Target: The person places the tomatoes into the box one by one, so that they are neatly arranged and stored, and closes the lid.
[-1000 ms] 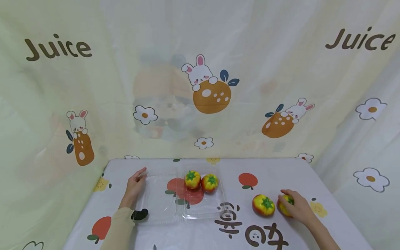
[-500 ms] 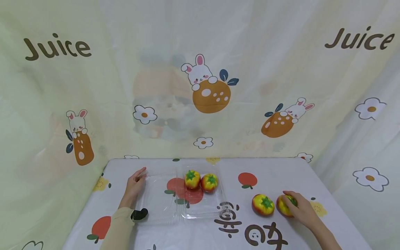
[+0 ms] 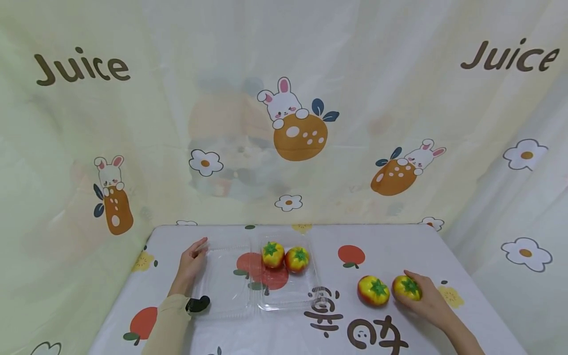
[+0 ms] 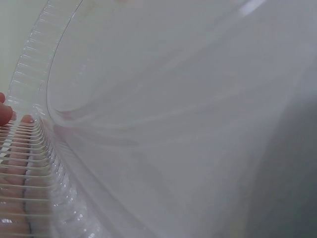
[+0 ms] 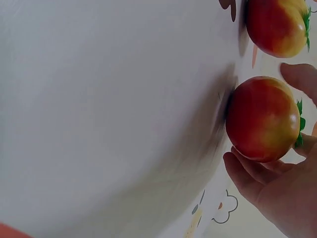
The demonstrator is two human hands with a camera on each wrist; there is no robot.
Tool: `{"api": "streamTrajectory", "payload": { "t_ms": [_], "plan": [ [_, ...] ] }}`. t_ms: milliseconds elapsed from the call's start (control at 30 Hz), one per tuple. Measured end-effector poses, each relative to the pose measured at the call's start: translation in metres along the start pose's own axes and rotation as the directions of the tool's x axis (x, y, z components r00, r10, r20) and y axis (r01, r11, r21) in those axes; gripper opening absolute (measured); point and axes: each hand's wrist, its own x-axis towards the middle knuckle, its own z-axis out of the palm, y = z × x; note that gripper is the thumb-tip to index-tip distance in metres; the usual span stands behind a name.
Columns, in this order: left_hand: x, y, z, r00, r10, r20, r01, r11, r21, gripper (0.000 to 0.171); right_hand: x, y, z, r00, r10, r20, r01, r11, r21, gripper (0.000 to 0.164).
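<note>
Head view: likely half done, two fruits [image 3: 272, 255] inside, left hand [image 3: 192, 264] pinching the box [image 3: 290, 308], right fingers [image 5: 241, 177] parted round a third fruit [image 3: 407, 286] (ungripped), a fourth [image 3: 373, 291] left of them.

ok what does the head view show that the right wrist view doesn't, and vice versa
Only the head view: a clear plastic two-part container, two round red-and-yellow fruits in its right half, and the left hand at its left edge.
Only the right wrist view: the broad red side of the round, green-topped fruit at the right hand.
Both: the right hand, that fruit, and its matching neighbour.
</note>
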Motion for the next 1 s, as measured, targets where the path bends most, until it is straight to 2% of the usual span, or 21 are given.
{"api": "streamTrajectory", "payload": {
  "t_ms": [167, 333, 533, 667, 1000],
  "plan": [
    [0.001, 0.001, 0.000, 1.000, -0.015, 0.011, 0.015, 1.000, -0.014, 0.044, 0.000, 0.004, 0.001, 1.000, -0.022, 0.002, 0.022, 1.000, 0.005, 0.088],
    [-0.002, 0.003, 0.000, 1.000, -0.009, 0.010, 0.009, 1.000, 0.018, 0.044, 0.000, 0.006, 0.001, 0.999, -0.036, -0.013, 0.036, 0.999, -0.004, 0.088],
    [-0.002, 0.003, -0.001, 1.000, -0.006, 0.012, 0.006, 1.000, 0.015, 0.044, 0.002, 0.003, -0.003, 0.992, -0.092, -0.087, 0.090, 0.996, -0.020, 0.085],
    [-0.001, 0.003, -0.001, 1.000, -0.003, 0.013, 0.003, 1.000, 0.022, 0.044, 0.003, -0.005, -0.005, 0.985, -0.116, -0.131, 0.114, 0.993, -0.024, 0.082],
    [-0.004, 0.006, -0.001, 1.000, 0.010, 0.020, -0.010, 1.000, 0.023, 0.045, 0.009, -0.035, -0.004, 0.986, -0.076, -0.147, 0.075, 0.997, -0.012, 0.081]
  ]
}}
